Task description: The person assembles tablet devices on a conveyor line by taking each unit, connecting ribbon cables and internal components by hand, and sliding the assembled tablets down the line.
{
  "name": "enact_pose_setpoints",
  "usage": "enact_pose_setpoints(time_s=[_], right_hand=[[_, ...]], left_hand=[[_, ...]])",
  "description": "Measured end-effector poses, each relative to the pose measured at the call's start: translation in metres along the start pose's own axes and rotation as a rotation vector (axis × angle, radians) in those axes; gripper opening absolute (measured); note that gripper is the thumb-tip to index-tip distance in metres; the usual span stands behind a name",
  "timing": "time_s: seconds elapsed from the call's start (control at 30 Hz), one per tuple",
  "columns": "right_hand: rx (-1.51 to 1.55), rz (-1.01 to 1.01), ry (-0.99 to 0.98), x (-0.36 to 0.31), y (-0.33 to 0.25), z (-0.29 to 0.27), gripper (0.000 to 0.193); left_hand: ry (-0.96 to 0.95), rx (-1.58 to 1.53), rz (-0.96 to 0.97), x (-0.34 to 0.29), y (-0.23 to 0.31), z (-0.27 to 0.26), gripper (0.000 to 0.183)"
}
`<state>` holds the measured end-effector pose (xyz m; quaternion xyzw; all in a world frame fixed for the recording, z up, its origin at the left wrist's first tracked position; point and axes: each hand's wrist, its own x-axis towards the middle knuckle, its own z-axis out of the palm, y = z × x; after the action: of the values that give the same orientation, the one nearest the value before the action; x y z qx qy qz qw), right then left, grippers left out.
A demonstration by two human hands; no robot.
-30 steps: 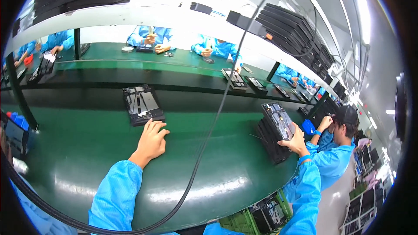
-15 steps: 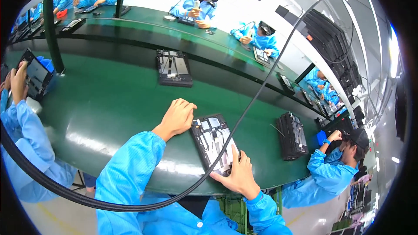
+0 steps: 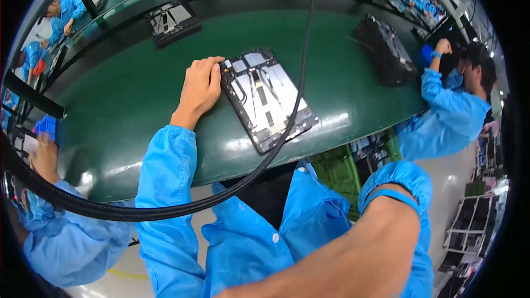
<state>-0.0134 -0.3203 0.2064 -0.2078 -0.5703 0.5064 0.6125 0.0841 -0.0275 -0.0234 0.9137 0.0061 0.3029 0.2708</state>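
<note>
An opened tablet (image 3: 269, 96), its black frame, silver panels and ribbon cables bare, lies face up on the green bench in front of me. My left hand (image 3: 200, 88) has curled fingers against its upper left edge, with fingertips at the corner. My right hand (image 3: 337, 259) is raised close to the camera at the bottom, with a blue band at the wrist. Its fingers run out of the frame, so what they hold, if anything, is hidden. A thick black cable (image 3: 182, 209) loops across the view and passes over the tablet's right side.
Several stacked tablets (image 3: 383, 49) stand at the right of the green bench (image 3: 127, 99). Another opened tablet (image 3: 172, 22) lies at the far left. A co-worker in blue (image 3: 452, 99) sits at the right, another (image 3: 72, 232) at the left. Green crates (image 3: 337, 171) stand below the front edge.
My right hand has left the tablet's lower right corner and come up toward the camera. My left hand stays at the tablet's upper left. The view has shifted.
</note>
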Motion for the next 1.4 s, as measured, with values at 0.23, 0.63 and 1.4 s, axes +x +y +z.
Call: enact_pose_setpoints(time_s=[0.23, 0.63, 1.4], right_hand=[[-0.032, -0.113, 0.079, -0.006, 0.016, 0.001, 0.048], [-0.125, -0.199, 0.017, -0.003, 0.036, 0.023, 0.041], [-0.005, -0.370, -0.013, -0.017, 0.041, -0.036, 0.028]], left_hand=[[0.020, -0.079, -0.033, -0.004, 0.006, -0.001, 0.035], [0.027, -0.062, 0.006, -0.008, -0.004, -0.004, 0.035], [-0.032, -0.106, -0.034, -0.006, 0.032, -0.009, 0.029]])
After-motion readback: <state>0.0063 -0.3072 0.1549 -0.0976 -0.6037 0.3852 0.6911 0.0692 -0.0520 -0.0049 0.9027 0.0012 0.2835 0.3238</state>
